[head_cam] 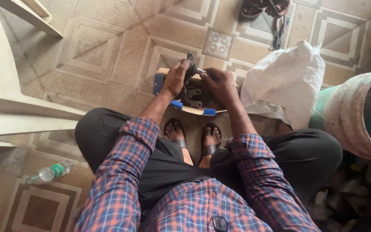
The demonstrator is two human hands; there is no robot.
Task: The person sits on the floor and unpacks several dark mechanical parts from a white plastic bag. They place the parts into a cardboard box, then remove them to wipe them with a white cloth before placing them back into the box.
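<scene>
- Hands were low in front of us, both over an open cardboard box with blue corners that stood on the tiled floor, just beyond our sandalled feet.
- Our left hand was clenched around a dark round metal part, fingers wrapped over its top.
- Our right hand grasped the other side of the same part, where a short shiny shaft came out; whether the fingers pinched the shaft or only pressed on it, we could not tell.
- The part was held just above the box, between the two hands.
- Inside the box lay more dark metal pieces, partly hidden by our hands.
- A white sack stood just right of the box, and beside it a big drum lay on its side.
- A plastic bottle lay on the floor to our left, well apart from the box.
- A pale plastic chair stood at the left.
</scene>
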